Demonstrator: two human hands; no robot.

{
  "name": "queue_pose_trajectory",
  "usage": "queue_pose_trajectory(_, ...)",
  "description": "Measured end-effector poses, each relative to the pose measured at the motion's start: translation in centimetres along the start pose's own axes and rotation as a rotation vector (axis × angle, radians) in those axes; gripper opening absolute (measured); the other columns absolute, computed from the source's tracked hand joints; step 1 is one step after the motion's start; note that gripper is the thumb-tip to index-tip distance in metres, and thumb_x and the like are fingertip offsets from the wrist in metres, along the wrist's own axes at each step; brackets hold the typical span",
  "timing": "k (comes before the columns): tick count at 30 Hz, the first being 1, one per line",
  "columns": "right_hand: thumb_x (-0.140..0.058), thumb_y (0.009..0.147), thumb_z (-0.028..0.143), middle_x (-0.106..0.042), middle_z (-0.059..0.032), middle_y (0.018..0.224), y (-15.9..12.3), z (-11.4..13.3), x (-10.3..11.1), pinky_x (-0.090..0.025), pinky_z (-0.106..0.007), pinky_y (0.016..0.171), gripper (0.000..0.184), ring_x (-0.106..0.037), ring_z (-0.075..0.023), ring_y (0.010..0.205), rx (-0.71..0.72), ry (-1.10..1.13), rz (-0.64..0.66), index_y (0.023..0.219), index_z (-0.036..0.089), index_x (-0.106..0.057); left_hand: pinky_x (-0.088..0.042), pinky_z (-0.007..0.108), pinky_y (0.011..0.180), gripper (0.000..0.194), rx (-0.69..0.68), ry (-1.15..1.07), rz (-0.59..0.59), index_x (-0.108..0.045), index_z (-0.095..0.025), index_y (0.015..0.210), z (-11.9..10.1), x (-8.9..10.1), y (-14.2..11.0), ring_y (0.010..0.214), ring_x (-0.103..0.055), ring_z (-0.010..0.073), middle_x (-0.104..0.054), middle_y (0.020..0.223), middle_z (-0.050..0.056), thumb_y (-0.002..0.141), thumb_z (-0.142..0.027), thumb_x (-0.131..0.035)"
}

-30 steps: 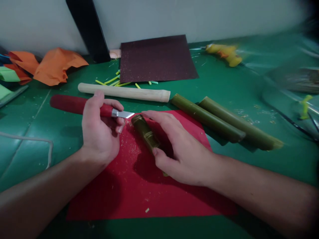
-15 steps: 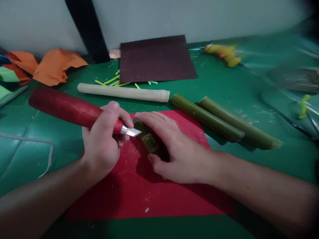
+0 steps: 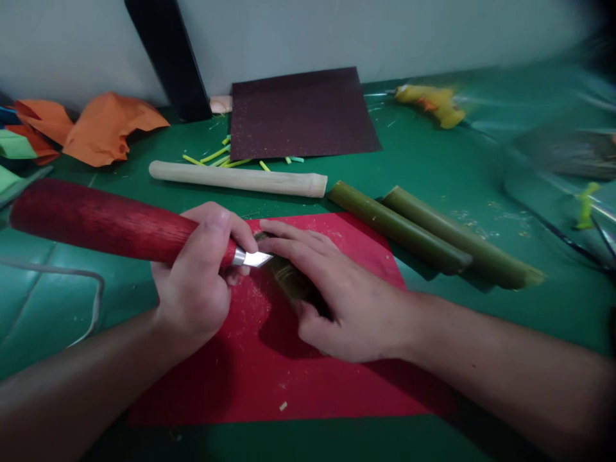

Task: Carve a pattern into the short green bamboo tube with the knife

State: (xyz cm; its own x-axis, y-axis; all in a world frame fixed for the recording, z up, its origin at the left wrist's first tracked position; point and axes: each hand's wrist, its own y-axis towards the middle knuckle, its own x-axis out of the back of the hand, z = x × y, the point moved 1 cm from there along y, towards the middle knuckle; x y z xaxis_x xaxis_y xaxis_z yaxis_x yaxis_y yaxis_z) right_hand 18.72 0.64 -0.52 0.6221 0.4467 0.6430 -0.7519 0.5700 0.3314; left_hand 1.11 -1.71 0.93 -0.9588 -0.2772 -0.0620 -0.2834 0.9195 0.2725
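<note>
My left hand (image 3: 197,263) is closed around a carving knife (image 3: 106,221) with a thick red wooden handle and a short, slanted steel blade. The blade tip is beside the dark green bamboo piece (image 3: 289,279), close to the fingers of my right hand (image 3: 332,289). Those fingers are wrapped over the bamboo piece and hide much of it; pale scored lines show on its near face. Beneath both hands lies a red sheet (image 3: 308,391), sprinkled with fine shavings.
Behind the red sheet lies a pale peeled bamboo stick (image 3: 238,179). Two green bamboo lengths (image 3: 433,240) rest to its right. A dark brown sheet (image 3: 303,115), crumpled orange paper (image 3: 113,128) and a yellow glue gun (image 3: 430,106) are farther back on the green table (image 3: 481,173).
The knife handle's end has swung down and left in my left hand. My right hand has turned slightly, and its fingers now cover more of the bamboo piece.
</note>
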Motion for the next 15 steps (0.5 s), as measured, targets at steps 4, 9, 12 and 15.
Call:
queue_pose_trajectory(4,-0.051,0.077,0.014,-0.048,-0.0226,0.155,0.13,0.16,-0.01,-0.040,-0.056,0.119,0.065,-0.039,-0.0281,0.151,-0.004,-0.022,0.020,0.142,0.009,-0.048,-0.022,0.029,0.041,0.044,0.026,0.044,-0.012,-0.063,-0.022,0.056,-0.19,0.08,-0.06,0.041,-0.041,0.0091,-0.049,0.050,0.002,0.093,-0.044,-0.057)
queue_pose_trajectory(9,-0.056,0.082,0.019,-0.046,-0.0214,0.156,0.52,0.45,0.15,-0.042,-0.056,0.117,0.066,-0.041,-0.0319,0.147,-0.038,-0.107,0.089,0.146,0.007,-0.049,-0.028,0.032,0.047,0.046,-0.047,0.126,-0.064,-0.059,-0.022,0.053,-0.16,0.46,0.15,0.045,-0.043,0.0094,-0.050,0.054,0.001,0.095,-0.042,-0.055)
queue_pose_trajectory(12,-0.060,0.081,0.023,-0.045,-0.0209,0.155,0.65,0.62,0.25,-0.042,-0.054,0.118,0.068,-0.042,-0.0322,0.145,-0.052,-0.090,0.101,0.146,0.006,-0.050,-0.031,0.032,0.050,0.047,-0.048,0.187,-0.065,-0.057,-0.022,0.052,-0.18,0.59,0.13,0.049,-0.044,0.0106,-0.052,0.056,0.001,0.097,-0.036,-0.052)
queue_pose_trajectory(15,-0.057,0.080,0.019,-0.049,-0.0215,0.149,0.64,0.77,0.29,-0.043,-0.049,0.118,0.064,-0.046,-0.0288,0.141,-0.043,-0.048,0.076,0.142,0.003,-0.054,-0.032,0.033,0.050,0.047,-0.048,0.169,-0.068,-0.058,-0.023,0.051,-0.30,0.44,0.08,0.049,-0.044,0.0123,-0.052,0.054,0.002,0.095,-0.036,-0.051)
